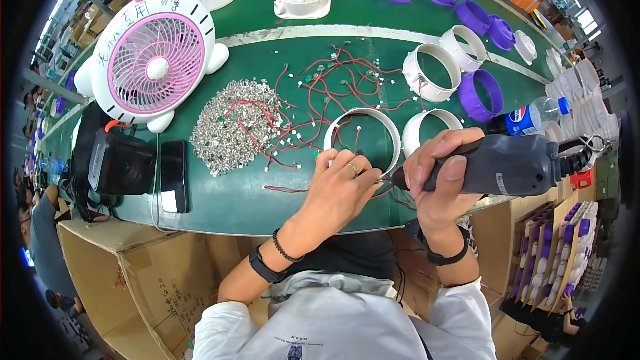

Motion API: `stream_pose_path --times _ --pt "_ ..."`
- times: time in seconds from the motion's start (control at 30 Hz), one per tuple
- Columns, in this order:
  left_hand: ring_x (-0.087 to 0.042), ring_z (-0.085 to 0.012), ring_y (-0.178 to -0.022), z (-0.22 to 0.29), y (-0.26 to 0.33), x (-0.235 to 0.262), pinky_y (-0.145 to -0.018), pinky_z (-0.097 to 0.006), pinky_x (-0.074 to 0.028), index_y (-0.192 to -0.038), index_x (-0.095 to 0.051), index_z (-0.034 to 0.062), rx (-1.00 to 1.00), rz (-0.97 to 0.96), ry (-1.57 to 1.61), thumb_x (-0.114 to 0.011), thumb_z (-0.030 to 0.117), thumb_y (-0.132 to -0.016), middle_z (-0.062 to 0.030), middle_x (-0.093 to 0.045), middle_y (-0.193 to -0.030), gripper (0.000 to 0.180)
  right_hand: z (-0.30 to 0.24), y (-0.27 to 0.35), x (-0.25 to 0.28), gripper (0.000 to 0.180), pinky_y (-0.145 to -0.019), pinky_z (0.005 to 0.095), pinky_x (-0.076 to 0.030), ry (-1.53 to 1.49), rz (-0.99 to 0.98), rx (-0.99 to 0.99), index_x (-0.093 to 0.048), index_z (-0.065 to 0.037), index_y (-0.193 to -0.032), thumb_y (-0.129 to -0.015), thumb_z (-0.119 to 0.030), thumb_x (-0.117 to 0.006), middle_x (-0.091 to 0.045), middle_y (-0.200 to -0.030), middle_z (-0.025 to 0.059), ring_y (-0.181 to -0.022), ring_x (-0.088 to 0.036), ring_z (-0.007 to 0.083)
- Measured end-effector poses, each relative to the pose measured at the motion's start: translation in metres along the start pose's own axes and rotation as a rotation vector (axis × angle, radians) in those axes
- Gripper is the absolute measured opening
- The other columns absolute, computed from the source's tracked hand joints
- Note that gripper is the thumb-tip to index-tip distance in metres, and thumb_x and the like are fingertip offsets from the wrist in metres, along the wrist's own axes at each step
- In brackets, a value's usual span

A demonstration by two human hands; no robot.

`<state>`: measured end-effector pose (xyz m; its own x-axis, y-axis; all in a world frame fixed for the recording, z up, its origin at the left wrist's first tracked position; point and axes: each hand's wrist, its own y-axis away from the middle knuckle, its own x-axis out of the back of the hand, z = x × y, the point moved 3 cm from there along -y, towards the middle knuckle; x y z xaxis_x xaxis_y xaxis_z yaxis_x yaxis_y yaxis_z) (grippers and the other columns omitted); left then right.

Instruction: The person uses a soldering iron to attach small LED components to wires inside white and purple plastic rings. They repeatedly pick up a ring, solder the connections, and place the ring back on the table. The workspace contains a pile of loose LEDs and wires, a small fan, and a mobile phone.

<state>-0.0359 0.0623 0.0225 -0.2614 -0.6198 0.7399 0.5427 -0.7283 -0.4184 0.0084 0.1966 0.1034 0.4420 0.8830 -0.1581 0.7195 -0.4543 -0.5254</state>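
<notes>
A white plastic ring (396, 141) rests on the green table in front of me. My left hand (341, 183) is closed on its near edge, the fingertips bunched together there. Whatever small part sits under those fingertips is hidden. In my right hand (437, 177) is a black electric screwdriver (503, 165), held roughly level, its nose pointing left toward the fingers of my left hand. Red wires (313, 120) with small white connectors lie tangled beyond the ring. Left of them is a heap of small metal screws (233, 123). Another white ring (419, 127) lies just behind my right hand.
A pink and white fan (157, 67) stands at the left, with a dark box-shaped device (123, 160) and a phone (175, 177) below it. More white rings (431, 73) and purple rings (481, 95) sit right and back, near a bottle (527, 119). Cardboard boxes (133, 280) stand below the table.
</notes>
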Motion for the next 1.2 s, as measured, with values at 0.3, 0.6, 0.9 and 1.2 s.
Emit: stream_pose_path --times 0.3,0.6,0.9,1.2 --pt "-0.055 -0.0185 -0.094 -0.001 0.000 -0.001 -0.091 -0.040 -0.035 -0.101 -0.074 0.0130 -0.003 -0.004 -0.013 -0.078 0.018 -0.082 0.0031 -0.063 -0.095 0.020 0.000 0.003 0.004 0.039 -0.046 0.0234 -0.043 -0.122 0.015 -0.022 -0.045 0.000 -0.104 -0.097 -0.030 -0.069 -0.053 -0.065 0.0047 -0.050 -0.051 0.0102" --pt "-0.055 -0.0185 -0.097 -0.002 0.001 -0.005 -0.092 -0.039 -0.035 -0.102 -0.074 0.0128 0.007 -0.031 -0.033 -0.078 0.018 -0.082 0.0030 -0.063 -0.094 0.021 0.000 0.004 0.004 0.037 -0.045 0.0243 -0.042 -0.036 -0.038 -0.035 -0.042 -0.003 -0.100 -0.099 -0.032 -0.066 -0.052 -0.068 0.0045 -0.050 -0.049 0.0102" --pt "-0.057 -0.0187 -0.102 0.003 -0.004 0.002 -0.094 -0.039 -0.033 -0.101 -0.072 0.0156 0.044 0.123 0.153 -0.080 0.017 -0.080 0.0019 -0.062 -0.102 0.023 -0.005 0.002 -0.002 0.040 -0.041 0.0245 -0.038 0.050 -0.016 -0.006 -0.041 -0.006 -0.096 -0.101 -0.040 -0.062 -0.047 -0.065 0.0037 -0.045 -0.041 0.0085" --pt "-0.060 -0.0204 -0.099 -0.002 0.000 0.008 -0.092 -0.038 -0.035 -0.096 -0.068 0.0135 0.042 0.195 0.189 -0.083 0.015 -0.078 0.0003 -0.065 -0.101 0.024 -0.026 -0.003 0.003 0.042 -0.041 0.0252 -0.039 -0.020 0.036 0.045 -0.044 -0.006 -0.103 -0.101 -0.045 -0.059 -0.047 -0.067 0.0031 -0.046 -0.044 0.0094"
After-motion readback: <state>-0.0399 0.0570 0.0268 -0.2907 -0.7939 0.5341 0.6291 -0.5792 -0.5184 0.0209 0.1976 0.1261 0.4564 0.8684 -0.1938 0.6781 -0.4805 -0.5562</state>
